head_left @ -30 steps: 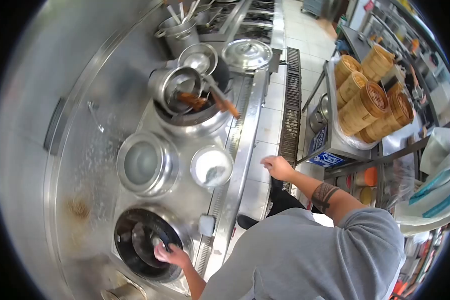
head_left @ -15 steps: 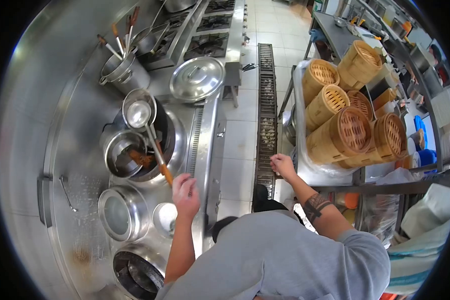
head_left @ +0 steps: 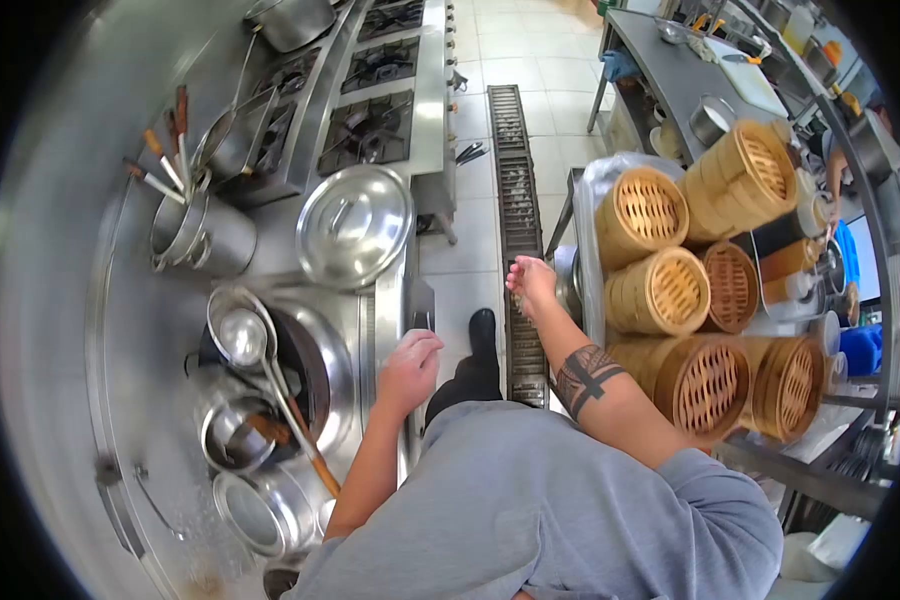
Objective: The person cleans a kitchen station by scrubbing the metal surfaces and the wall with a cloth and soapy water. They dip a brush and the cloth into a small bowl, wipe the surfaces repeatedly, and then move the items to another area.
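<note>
My left hand [head_left: 409, 372] hangs over the steel counter's front edge with its fingers loosely bent and apart, holding nothing visible. My right hand [head_left: 532, 282] is above the floor drain, its fingers curled in, and I see nothing in it. Left of my left hand, a ladle [head_left: 242, 337] with a wooden handle rests in a strainer [head_left: 220, 305] over the wok burner [head_left: 335, 355]. Beside them sits a small steel pot [head_left: 220, 440] with something brown in it. A round steel lid [head_left: 355, 228] lies on the counter ahead.
Bamboo steamers [head_left: 710, 390] stand stacked on a plastic-covered table at right. Gas burners [head_left: 370, 130] line the range ahead. A pot [head_left: 205, 240] holds several wooden-handled tools at left. A grated drain [head_left: 510, 150] runs along the tiled floor between the counters.
My view has shifted forward along the aisle, so the burner and ladle now appear lower and further left. My left hand has come away from beside the ladle's handle.
</note>
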Demonstrator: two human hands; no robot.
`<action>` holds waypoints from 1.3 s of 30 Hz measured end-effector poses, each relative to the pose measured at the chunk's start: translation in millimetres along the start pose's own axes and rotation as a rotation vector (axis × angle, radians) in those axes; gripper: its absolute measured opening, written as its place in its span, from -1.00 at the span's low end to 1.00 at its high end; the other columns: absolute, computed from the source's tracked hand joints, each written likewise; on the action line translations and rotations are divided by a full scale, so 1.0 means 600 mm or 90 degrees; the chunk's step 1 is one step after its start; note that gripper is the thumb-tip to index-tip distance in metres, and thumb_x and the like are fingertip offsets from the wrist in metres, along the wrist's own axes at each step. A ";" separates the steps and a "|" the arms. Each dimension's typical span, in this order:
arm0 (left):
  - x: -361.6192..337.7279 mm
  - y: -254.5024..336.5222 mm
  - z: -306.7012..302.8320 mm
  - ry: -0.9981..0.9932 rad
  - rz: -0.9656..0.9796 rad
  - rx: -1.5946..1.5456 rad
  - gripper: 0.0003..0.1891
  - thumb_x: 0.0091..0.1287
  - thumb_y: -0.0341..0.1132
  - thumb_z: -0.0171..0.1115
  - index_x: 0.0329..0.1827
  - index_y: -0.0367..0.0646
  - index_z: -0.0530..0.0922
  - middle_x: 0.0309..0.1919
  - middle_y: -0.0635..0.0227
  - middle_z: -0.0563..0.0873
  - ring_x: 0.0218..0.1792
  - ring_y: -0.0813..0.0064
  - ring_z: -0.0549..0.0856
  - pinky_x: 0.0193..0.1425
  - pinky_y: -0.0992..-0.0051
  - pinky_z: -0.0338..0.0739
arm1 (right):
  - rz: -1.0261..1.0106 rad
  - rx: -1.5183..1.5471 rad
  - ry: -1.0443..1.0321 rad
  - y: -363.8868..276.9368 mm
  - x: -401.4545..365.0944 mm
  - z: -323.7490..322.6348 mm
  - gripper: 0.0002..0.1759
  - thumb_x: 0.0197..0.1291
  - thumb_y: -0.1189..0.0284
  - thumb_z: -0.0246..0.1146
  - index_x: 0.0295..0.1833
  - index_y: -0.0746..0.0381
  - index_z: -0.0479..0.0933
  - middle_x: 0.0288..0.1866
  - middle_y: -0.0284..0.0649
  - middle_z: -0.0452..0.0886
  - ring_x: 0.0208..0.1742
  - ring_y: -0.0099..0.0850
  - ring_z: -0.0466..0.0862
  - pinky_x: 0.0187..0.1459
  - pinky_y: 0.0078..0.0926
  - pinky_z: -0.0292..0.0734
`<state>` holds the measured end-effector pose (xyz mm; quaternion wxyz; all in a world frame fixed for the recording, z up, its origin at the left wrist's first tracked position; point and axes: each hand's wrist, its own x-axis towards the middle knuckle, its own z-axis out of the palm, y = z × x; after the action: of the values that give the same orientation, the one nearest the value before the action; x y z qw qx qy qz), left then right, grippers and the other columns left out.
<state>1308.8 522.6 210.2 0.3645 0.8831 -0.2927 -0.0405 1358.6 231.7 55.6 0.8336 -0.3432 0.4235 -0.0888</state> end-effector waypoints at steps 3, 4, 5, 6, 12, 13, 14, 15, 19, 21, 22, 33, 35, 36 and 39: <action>0.142 -0.056 0.021 -0.057 0.041 0.003 -0.84 0.41 -0.38 0.22 -0.06 -0.11 0.73 0.03 0.30 0.76 -0.01 0.10 0.78 0.05 0.21 0.70 | 0.004 -0.004 0.039 -0.042 0.093 0.042 -0.84 0.45 0.50 0.14 0.03 0.26 0.60 -0.32 -0.23 0.66 -0.42 -0.39 0.64 -0.39 -0.38 0.64; 0.191 -0.071 0.026 -0.072 0.068 0.010 -0.83 0.42 -0.35 0.22 -0.04 -0.08 0.73 0.04 0.31 0.76 0.01 0.09 0.77 0.05 0.16 0.70 | 0.040 0.000 0.021 -0.064 0.127 0.050 -0.82 0.48 0.47 0.15 0.12 0.22 0.52 -0.33 -0.28 0.59 -0.39 -0.39 0.62 -0.37 -0.35 0.61; 0.240 -0.070 0.024 -0.082 0.081 0.003 -0.83 0.42 -0.35 0.22 -0.04 -0.08 0.73 0.04 0.31 0.76 0.01 0.09 0.77 0.05 0.16 0.70 | 0.031 0.008 0.034 -0.085 0.143 0.067 -0.82 0.48 0.47 0.15 0.12 0.22 0.52 -0.33 -0.28 0.59 -0.39 -0.39 0.62 -0.37 -0.35 0.61; 0.291 -0.060 0.019 -0.121 0.092 -0.005 -0.85 0.41 -0.39 0.23 -0.06 -0.12 0.73 0.01 0.26 0.77 0.01 0.08 0.77 0.06 0.19 0.70 | 0.014 0.003 0.042 -0.109 0.156 0.082 -0.82 0.48 0.47 0.15 0.11 0.22 0.52 -0.33 -0.28 0.60 -0.39 -0.39 0.62 -0.37 -0.34 0.61; 0.608 -0.059 0.080 -0.369 0.351 0.106 -0.76 0.40 -0.33 0.14 0.00 -0.06 0.73 -0.04 0.22 0.75 -0.02 0.07 0.78 0.01 0.08 0.70 | -0.079 0.079 0.061 -0.275 0.251 0.170 -0.84 0.51 0.38 0.19 0.05 0.20 0.58 -0.29 -0.28 0.64 -0.37 -0.40 0.65 -0.30 -0.34 0.66; 0.654 -0.055 0.101 -0.378 0.367 0.108 -0.76 0.40 -0.33 0.14 0.00 -0.06 0.73 -0.04 0.22 0.75 -0.02 0.07 0.78 0.01 0.08 0.70 | -0.088 0.092 0.069 -0.305 0.265 0.177 -0.84 0.51 0.38 0.19 0.05 0.20 0.58 -0.29 -0.28 0.64 -0.37 -0.40 0.65 -0.30 -0.34 0.66; 0.699 -0.040 0.121 -0.409 0.386 0.101 -0.76 0.40 -0.32 0.13 0.00 -0.07 0.72 -0.04 0.20 0.74 -0.02 0.06 0.77 0.02 0.07 0.70 | -0.095 0.103 0.073 -0.333 0.291 0.183 -0.83 0.51 0.37 0.19 0.06 0.19 0.59 -0.27 -0.29 0.65 -0.35 -0.40 0.66 -0.28 -0.33 0.66; 0.744 -0.029 0.137 -0.433 0.395 0.101 -0.76 0.40 -0.32 0.12 0.00 -0.09 0.71 -0.05 0.18 0.74 -0.01 0.05 0.77 0.03 0.06 0.70 | -0.097 0.110 0.065 -0.360 0.322 0.199 -0.83 0.51 0.35 0.20 0.06 0.19 0.59 -0.25 -0.29 0.65 -0.34 -0.41 0.66 -0.26 -0.31 0.67; 0.902 -0.018 0.195 -0.507 0.400 0.180 -0.72 0.42 -0.31 0.12 0.08 -0.10 0.70 0.01 0.16 0.73 0.06 0.03 0.75 0.11 0.06 0.68 | -0.124 0.241 0.089 -0.466 0.438 0.209 -0.78 0.49 0.41 0.14 0.12 0.22 0.58 -0.28 -0.29 0.62 -0.33 -0.37 0.65 -0.27 -0.33 0.65; 0.987 -0.015 0.207 -0.529 0.422 0.211 -0.71 0.44 -0.30 0.12 0.13 -0.10 0.69 0.04 0.15 0.73 0.11 0.03 0.74 0.15 0.09 0.67 | -0.134 0.260 0.090 -0.541 0.505 0.198 -0.78 0.49 0.40 0.14 0.13 0.22 0.58 -0.27 -0.29 0.62 -0.32 -0.37 0.64 -0.24 -0.32 0.65; 1.013 -0.031 0.213 -0.527 0.383 0.194 -0.70 0.44 -0.30 0.12 0.14 -0.10 0.69 0.04 0.15 0.73 0.12 0.04 0.74 0.16 0.08 0.67 | -0.128 0.261 0.109 -0.561 0.536 0.186 -0.77 0.49 0.38 0.15 0.13 0.21 0.58 -0.24 -0.29 0.62 -0.28 -0.36 0.64 -0.20 -0.30 0.65; 1.313 -0.201 0.259 -0.662 0.221 0.339 -0.67 0.43 -0.23 0.11 0.12 -0.12 0.70 0.03 0.03 0.74 0.06 -0.05 0.74 0.15 0.01 0.64 | 0.030 0.276 0.259 -0.645 0.655 0.004 -0.82 0.45 0.31 0.19 0.06 0.09 0.58 -0.16 -0.37 0.60 -0.14 -0.32 0.58 0.04 -0.23 0.57; 1.380 -0.190 0.284 -0.677 0.240 0.315 -0.67 0.44 -0.23 0.10 0.13 -0.12 0.70 0.02 0.03 0.74 0.08 -0.05 0.73 0.18 0.01 0.63 | 0.032 0.323 0.339 -0.646 0.681 -0.046 -0.87 0.42 0.31 0.20 -0.02 0.06 0.57 -0.22 -0.38 0.59 -0.20 -0.33 0.56 -0.02 -0.26 0.57; 1.419 -0.183 0.300 -0.690 0.250 0.279 -0.66 0.44 -0.23 0.09 0.15 -0.12 0.70 0.00 0.02 0.74 0.10 -0.05 0.72 0.21 0.01 0.62 | 0.019 0.344 0.353 -0.637 0.710 -0.078 -0.90 0.42 0.31 0.19 -0.07 0.06 0.56 -0.26 -0.39 0.58 -0.24 -0.34 0.55 -0.06 -0.27 0.57; 1.556 -0.177 0.350 -0.672 0.313 0.200 -0.66 0.45 -0.24 0.08 0.16 -0.10 0.70 0.02 0.02 0.75 0.14 -0.03 0.71 0.27 0.04 0.60 | -0.013 0.381 0.371 -0.624 0.776 -0.131 -0.89 0.42 0.33 0.17 -0.21 0.04 0.54 -0.36 -0.41 0.57 -0.31 -0.39 0.56 -0.14 -0.31 0.56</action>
<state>2071.1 -58.1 118.1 0.0336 0.6935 -0.6320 -0.3443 1642.8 -291.9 -34.1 0.7407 -0.0504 0.5938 -0.3101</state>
